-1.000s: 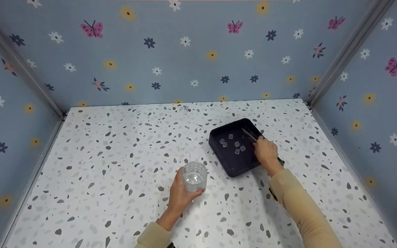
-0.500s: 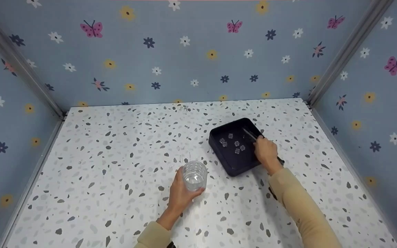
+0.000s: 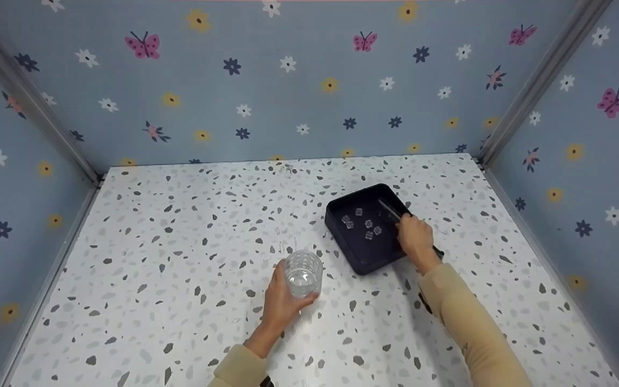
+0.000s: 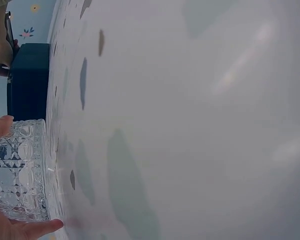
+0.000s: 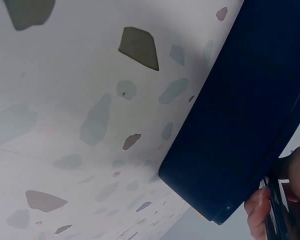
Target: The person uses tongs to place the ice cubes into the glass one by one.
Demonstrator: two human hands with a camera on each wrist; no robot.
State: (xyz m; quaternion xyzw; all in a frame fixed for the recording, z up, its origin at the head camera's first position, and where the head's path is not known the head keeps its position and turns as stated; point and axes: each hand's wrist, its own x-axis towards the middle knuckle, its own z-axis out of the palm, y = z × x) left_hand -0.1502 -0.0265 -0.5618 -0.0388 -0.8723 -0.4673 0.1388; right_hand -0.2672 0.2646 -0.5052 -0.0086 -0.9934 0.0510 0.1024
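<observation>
In the head view my left hand (image 3: 281, 302) holds a clear cut-pattern glass (image 3: 304, 273), thumb on the near side and fingers on the far left side. The glass stands upright on the table. Right of it lies a dark square tray (image 3: 351, 257) with several small clear cubes (image 3: 368, 223) on its floor. My right hand (image 3: 416, 236) grips metal tongs (image 3: 389, 208) over the tray's right side, their tips pointing into it, apart from the cubes. The right wrist view shows the tongs' handle (image 5: 276, 210) between thumb and fingers beside the tray wall.
The white speckled tabletop (image 3: 180, 269) is bounded by blue flowered panels (image 3: 288, 107) at the back and both sides. A few faint clear marks or bits (image 3: 282, 244) lie on the table just behind the glass; what they are I cannot tell.
</observation>
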